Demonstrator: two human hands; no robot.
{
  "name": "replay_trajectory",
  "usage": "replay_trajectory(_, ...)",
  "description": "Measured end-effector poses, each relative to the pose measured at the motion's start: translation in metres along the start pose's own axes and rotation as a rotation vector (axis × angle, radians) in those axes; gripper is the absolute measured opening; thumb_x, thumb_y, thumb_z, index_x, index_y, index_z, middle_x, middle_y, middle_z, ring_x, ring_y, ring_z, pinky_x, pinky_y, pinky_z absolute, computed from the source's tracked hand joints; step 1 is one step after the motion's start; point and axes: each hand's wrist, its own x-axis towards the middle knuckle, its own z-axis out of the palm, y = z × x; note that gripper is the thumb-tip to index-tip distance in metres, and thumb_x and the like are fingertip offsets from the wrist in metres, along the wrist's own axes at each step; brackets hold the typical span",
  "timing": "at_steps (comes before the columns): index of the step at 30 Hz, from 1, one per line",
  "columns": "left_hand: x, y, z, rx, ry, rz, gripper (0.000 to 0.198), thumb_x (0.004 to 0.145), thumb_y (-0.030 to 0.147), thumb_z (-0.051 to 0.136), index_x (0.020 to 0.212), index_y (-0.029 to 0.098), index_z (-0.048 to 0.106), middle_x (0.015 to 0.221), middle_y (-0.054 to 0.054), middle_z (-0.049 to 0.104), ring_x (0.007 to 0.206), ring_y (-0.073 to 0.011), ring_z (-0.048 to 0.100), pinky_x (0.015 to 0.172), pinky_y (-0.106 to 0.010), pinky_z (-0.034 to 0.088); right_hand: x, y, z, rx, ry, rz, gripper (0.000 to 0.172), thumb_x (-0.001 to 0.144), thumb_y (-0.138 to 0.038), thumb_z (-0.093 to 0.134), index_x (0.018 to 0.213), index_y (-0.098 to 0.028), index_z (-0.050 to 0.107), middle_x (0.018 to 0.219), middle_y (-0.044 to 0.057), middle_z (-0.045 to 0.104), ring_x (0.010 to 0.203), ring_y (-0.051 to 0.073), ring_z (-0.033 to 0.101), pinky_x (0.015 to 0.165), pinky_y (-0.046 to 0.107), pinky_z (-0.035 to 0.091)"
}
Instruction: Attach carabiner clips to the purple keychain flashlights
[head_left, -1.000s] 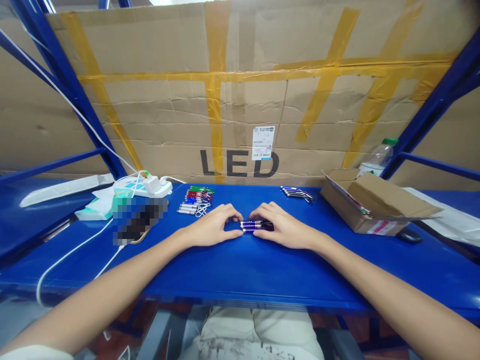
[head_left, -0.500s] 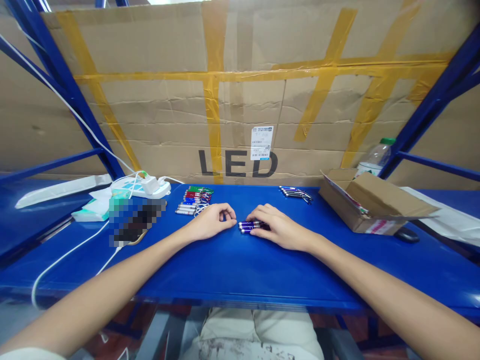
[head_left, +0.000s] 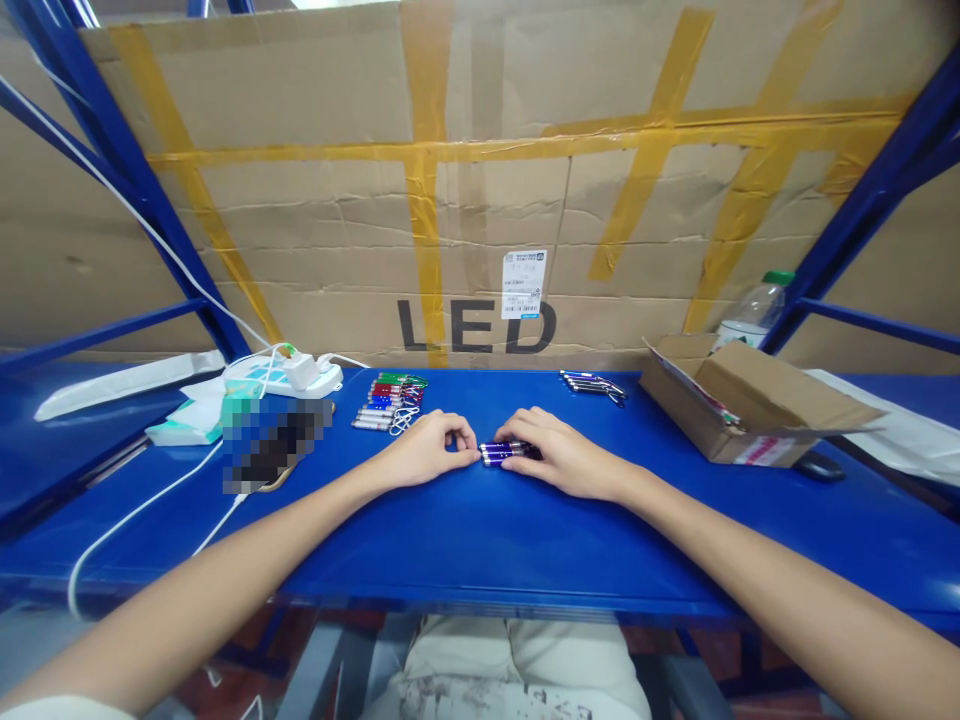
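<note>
Several small purple metal tubes with silver ends, which look like mini flashlights [head_left: 496,455], lie side by side on the blue table in front of me. My right hand [head_left: 553,452] grips them from the right, thumb on the near side and fingers over the far side, covering their right ends. At their left ends is my left hand [head_left: 433,448], its thumb and forefinger tips brought together with nothing visible between them. Those fingertips touch or almost touch the silver ends. Behind my left hand lies a row of green, red, blue and silver mini flashlights [head_left: 386,402] with cord loops.
More mini flashlights [head_left: 589,384] with dark straps lie at the back right. An open cardboard box [head_left: 694,415] stands right, near a black mouse [head_left: 819,466] and a bottle [head_left: 752,312]. Left are a phone [head_left: 281,450], a power strip [head_left: 319,378], tissues [head_left: 180,422] and cables.
My left hand has shifted slightly right, closing the small gap to the purple flashlights' ends. My right hand keeps its grip in nearly the same place.
</note>
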Motion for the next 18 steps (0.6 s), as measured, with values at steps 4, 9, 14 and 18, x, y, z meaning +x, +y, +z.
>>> replay_trajectory(4, 0.0008, 0.0005, -0.0014, -0.029, 0.024, -0.024, 0.018, 0.091, 0.038, 0.070, 0.091, 0.021, 0.076, 0.091, -0.004, 0.077, 0.083, -0.0208, 0.064, 0.077, -0.033, 0.049, -0.0012, -0.0003, 0.0000, 0.015, 0.009, -0.018, 0.026, 0.110, -0.041, 0.057, 0.129, -0.026, 0.065, 0.123, 0.010, 0.069, 0.112, 0.029, 0.060, 0.100, 0.046, 0.048)
replay_trajectory(9, 0.0027, -0.0003, -0.0017, -0.065, 0.069, -0.088, 0.026, 0.094, 0.043, 0.065, 0.098, 0.020, 0.074, 0.089, -0.004, 0.076, 0.076, -0.0195, 0.062, 0.070, -0.032, 0.048, -0.0017, 0.0008, 0.0013, 0.023, 0.012, -0.024, 0.024, 0.110, -0.042, 0.056, 0.125, -0.027, 0.066, 0.118, 0.008, 0.072, 0.107, 0.028, 0.062, 0.097, 0.045, 0.049)
replay_trajectory(14, 0.0035, -0.0017, -0.0013, -0.055, 0.071, -0.097, 0.027, 0.096, 0.045, 0.063, 0.099, 0.020, 0.073, 0.086, -0.003, 0.073, 0.076, -0.0192, 0.062, 0.070, -0.031, 0.047, -0.0017, 0.0002, 0.0023, 0.034, 0.014, -0.041, 0.027, 0.112, -0.042, 0.054, 0.132, -0.028, 0.063, 0.124, 0.009, 0.071, 0.112, 0.028, 0.062, 0.101, 0.045, 0.050)
replay_trajectory(18, 0.0037, -0.0010, -0.0019, -0.064, 0.070, -0.105, 0.027, 0.096, 0.044, 0.064, 0.100, 0.020, 0.073, 0.088, -0.004, 0.073, 0.078, -0.0200, 0.063, 0.071, -0.032, 0.047, -0.0016, -0.0016, 0.0027, 0.052, -0.001, -0.091, 0.029, 0.113, -0.041, 0.051, 0.136, -0.027, 0.063, 0.130, 0.010, 0.069, 0.119, 0.028, 0.062, 0.106, 0.044, 0.050)
